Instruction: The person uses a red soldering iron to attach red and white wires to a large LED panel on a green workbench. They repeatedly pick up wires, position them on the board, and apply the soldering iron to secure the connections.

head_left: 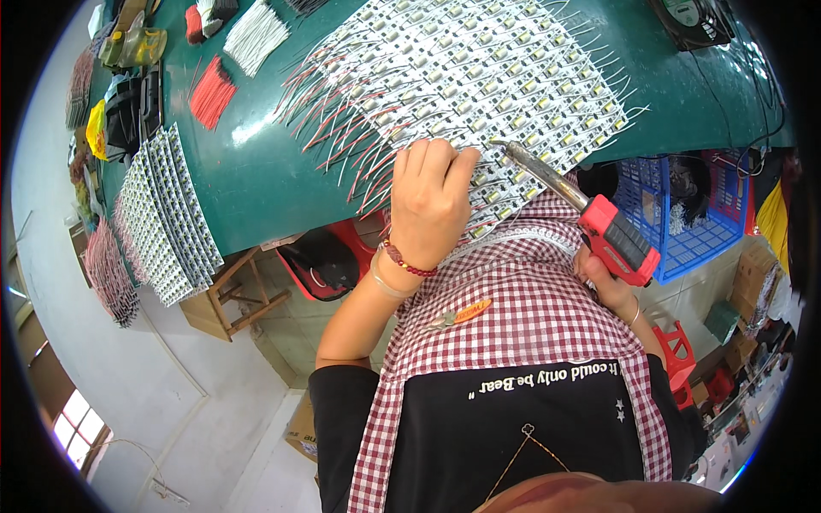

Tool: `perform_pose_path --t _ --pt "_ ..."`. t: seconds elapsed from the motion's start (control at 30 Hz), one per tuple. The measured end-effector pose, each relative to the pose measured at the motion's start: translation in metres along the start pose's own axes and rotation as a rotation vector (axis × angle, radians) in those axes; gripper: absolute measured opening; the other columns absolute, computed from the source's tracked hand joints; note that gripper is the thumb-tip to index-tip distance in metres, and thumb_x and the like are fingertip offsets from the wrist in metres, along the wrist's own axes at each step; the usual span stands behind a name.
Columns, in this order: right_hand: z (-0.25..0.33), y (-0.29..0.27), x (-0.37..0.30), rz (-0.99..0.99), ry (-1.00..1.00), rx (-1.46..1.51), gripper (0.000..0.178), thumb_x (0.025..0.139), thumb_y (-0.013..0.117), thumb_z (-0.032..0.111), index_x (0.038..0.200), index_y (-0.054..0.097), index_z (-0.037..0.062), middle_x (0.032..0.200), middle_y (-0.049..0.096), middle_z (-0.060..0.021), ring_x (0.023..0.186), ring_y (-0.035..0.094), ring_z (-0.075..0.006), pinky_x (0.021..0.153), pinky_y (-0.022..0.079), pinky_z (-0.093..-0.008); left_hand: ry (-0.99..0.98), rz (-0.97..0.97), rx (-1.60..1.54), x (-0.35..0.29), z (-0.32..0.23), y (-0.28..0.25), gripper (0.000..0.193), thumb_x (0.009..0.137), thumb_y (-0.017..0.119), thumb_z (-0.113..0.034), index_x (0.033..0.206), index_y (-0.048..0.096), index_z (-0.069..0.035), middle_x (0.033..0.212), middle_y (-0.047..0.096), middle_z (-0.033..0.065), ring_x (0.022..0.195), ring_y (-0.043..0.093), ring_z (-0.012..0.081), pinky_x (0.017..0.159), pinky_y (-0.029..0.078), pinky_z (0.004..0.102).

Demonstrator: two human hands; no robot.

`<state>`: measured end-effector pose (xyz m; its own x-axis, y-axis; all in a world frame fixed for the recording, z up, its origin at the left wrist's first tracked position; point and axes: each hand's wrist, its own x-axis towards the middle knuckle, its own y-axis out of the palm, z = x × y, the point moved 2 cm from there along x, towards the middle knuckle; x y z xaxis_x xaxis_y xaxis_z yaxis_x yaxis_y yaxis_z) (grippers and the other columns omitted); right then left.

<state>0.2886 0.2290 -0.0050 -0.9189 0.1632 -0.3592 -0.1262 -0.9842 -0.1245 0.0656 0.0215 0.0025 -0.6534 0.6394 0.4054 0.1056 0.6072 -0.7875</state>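
A broad panel of white circuit boards [479, 81] lies on the green table, set with rows of small components and fringed with red and white wires. Over its near edge rests my left hand [432, 192], fingers bent and pinched together; what they hold, if anything, is hidden beneath them. My right hand [603, 278] grips a red and black soldering iron [611, 235], partly hidden behind its handle. The iron's bent tip reaches the board surface just right of my left fingertips; whether it touches cannot be made out.
Bundles of red wires [212, 92] and white wires [256, 37] lie on the table [248, 162] at left. More wired circuit boards [171, 222] are stacked at its left end. A small fan [691, 19] stands far right, with a blue crate [684, 214] below the edge.
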Motion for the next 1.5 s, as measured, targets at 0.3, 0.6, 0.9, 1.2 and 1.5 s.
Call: perform_pose_path --t 0.3,0.6,0.9,1.2,1.5 --pt "0.0 0.002 0.002 -0.009 -0.049 0.034 0.009 0.09 0.061 0.01 0.093 0.061 0.0011 0.079 0.059 -0.003 0.071 0.056 -0.0134 0.065 0.045 -0.0299 -0.005 0.056 0.134 0.005 0.004 -0.025 0.023 0.07 0.06 0.001 0.091 0.067 -0.008 0.078 0.049 0.0032 0.076 0.051 0.0208 0.067 0.036 0.0349" --pt "0.016 0.003 0.003 -0.005 -0.017 0.21 0.014 0.091 0.061 0.014 0.085 0.058 0.0015 0.076 0.056 -0.0028 0.07 0.053 -0.0121 0.063 0.044 -0.0283 -0.012 -0.064 -0.114 -0.006 -0.015 -0.023 0.032 0.066 0.062 0.006 0.096 0.067 -0.002 0.078 0.05 0.006 0.073 0.049 0.0228 0.064 0.04 0.0343" --pt "-0.009 -0.002 -0.009 0.03 0.031 0.089 0.012 0.091 0.063 0.014 0.089 0.06 0.0028 0.076 0.056 -0.0005 0.069 0.052 -0.0103 0.063 0.043 -0.0281 -0.01 -0.018 -0.121 -0.01 -0.012 0.002 0.035 0.067 0.058 0.009 0.1 0.063 0.0 0.08 0.046 0.0091 0.074 0.047 0.0252 0.067 0.041 0.0357" --pt "-0.009 -0.004 -0.007 -0.029 -0.009 -0.025 0.014 0.084 0.068 0.01 0.092 0.061 0.0015 0.076 0.058 -0.0033 0.067 0.055 -0.0141 0.064 0.045 -0.0298 -0.015 -0.012 -0.097 -0.01 -0.016 0.003 0.033 0.067 0.058 0.009 0.099 0.063 0.001 0.08 0.045 0.0093 0.074 0.047 0.0251 0.067 0.041 0.0363" --pt "0.002 -0.002 -0.009 0.007 -0.021 0.119 0.012 0.09 0.064 0.014 0.089 0.06 0.0025 0.075 0.056 -0.0011 0.068 0.052 -0.0114 0.062 0.043 -0.0281 -0.045 -0.028 -0.055 -0.005 -0.017 0.0 0.03 0.066 0.06 0.011 0.092 0.067 -0.003 0.077 0.049 0.0062 0.074 0.05 0.023 0.065 0.042 0.0347"
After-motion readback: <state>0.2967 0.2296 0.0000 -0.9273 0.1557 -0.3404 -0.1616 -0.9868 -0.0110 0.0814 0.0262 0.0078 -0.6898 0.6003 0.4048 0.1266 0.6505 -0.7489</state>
